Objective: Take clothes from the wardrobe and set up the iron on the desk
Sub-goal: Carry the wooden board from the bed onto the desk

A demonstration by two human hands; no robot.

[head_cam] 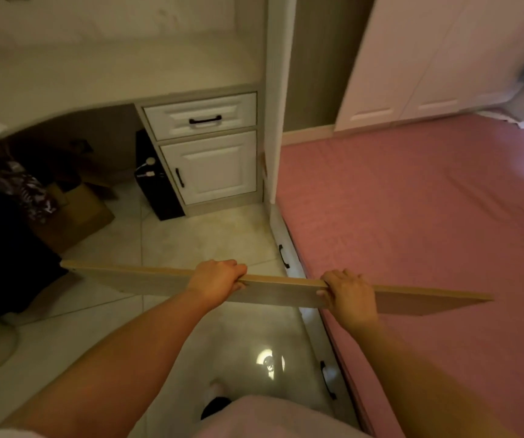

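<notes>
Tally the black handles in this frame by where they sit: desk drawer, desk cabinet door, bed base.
Desk drawer handle: 1
Desk cabinet door handle: 1
Bed base handles: 2
Total: 4

bare forearms, short white sleeve [5, 434], pale pink garment [264, 418], dark footwear [215, 406]
</notes>
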